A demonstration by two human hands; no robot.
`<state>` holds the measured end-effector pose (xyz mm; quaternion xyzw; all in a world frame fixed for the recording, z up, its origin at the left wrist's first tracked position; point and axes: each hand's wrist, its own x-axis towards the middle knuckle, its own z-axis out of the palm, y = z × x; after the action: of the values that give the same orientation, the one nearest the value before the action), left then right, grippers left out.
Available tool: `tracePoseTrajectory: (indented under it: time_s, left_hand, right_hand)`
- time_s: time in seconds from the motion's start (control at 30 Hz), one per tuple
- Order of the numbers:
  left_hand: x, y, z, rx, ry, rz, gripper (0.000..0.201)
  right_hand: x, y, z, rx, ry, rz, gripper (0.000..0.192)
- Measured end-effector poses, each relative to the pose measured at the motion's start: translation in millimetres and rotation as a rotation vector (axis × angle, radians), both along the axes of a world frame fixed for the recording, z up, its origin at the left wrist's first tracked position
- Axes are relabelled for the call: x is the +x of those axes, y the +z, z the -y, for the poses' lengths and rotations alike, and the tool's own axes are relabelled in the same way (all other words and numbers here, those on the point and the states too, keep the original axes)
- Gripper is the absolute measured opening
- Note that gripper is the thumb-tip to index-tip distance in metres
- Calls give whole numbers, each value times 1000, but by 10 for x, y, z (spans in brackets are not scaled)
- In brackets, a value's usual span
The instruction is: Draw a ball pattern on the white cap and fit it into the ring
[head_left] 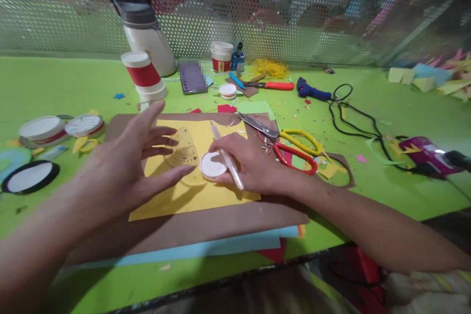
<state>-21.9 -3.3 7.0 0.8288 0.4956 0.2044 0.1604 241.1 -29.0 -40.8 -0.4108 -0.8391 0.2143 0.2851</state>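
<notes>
My left hand (143,157) is open, fingers spread, above the left part of a yellow sheet of paper (176,206). Beyond its fingertips a clear triangular ruler with a protractor scale (186,144) lies on the sheet. In my right hand (250,162) is a small round white lid (213,165), gripped at its edge low over the paper. A pen with a clear barrel (232,171) is tucked across the same fingers. Under the yellow sheet is brown cardboard (221,225). To the right of my right hand lie scissors with red and yellow handles (294,152).
Further back stand a red-and-white paper cup (143,76), a kettle (147,34), a phone (193,77) and a small tub (221,57). A red-handled cutter (275,86) lies nearby. A blue glue gun (312,91) trails black cord at right. Round lids (42,130) sit left.
</notes>
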Motion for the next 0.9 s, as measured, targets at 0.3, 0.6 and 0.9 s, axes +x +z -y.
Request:
tracePoseTrajectory:
  time_s: [0.3,0.6,0.9]
  left_hand:
    - [89,-74,72,-41,-126,-34,98]
    - [258,-280,225,78,-210,-101,93]
    - [297,-245,203,136,-352,-145,88]
  right_hand:
    - [20,73,87,70,-202,25,62]
    - [296,267,18,95,-316,-257,9]
    - [178,180,129,-47,-198,-153,15]
